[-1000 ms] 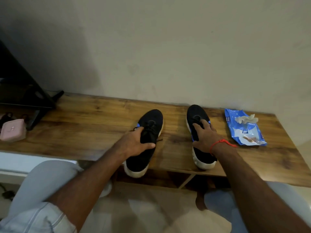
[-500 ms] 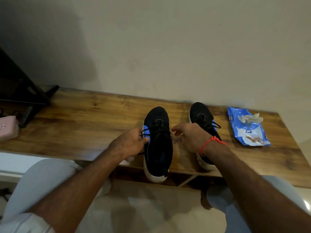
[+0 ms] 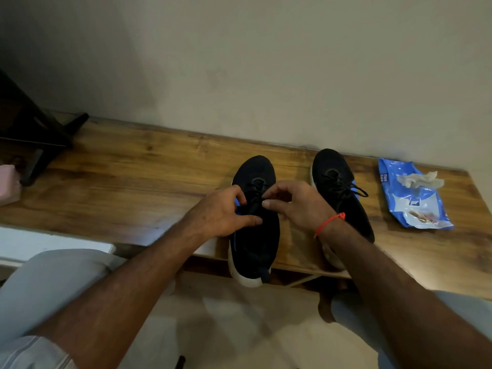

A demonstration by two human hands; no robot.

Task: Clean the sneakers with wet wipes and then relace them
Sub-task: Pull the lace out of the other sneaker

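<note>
The left hand (image 3: 222, 211) grips the left side of the near black knit sneaker with a white sole (image 3: 255, 230), its thumb laid across the tongue and its fingers curled toward the black laces (image 3: 254, 193). The right hand (image 3: 295, 206) meets it from the other side, fingers bent and pinching at the same laces over the eyelets; how much lace each hand actually holds is hard to tell against the dark fabric. A thin red thread bracelet (image 3: 330, 222) circles the right wrist.

That sneaker lies toe toward the wall on the long brown wooden bench (image 3: 133, 182), its heel hanging past the front edge. Just beside it to the right stands the second black sneaker (image 3: 338, 179), laced, with a loop of lace trailing off its right side; the right forearm crosses over its heel.

Further right on the bench lies a flat blue and white plastic pack of wet wipes (image 3: 410, 198), with a crumpled white wipe (image 3: 420, 179) sticking up from its top opening. At the bench's far left sit a dark stand (image 3: 34, 134) and a pink object (image 3: 8, 182), cut off by the frame.
</note>
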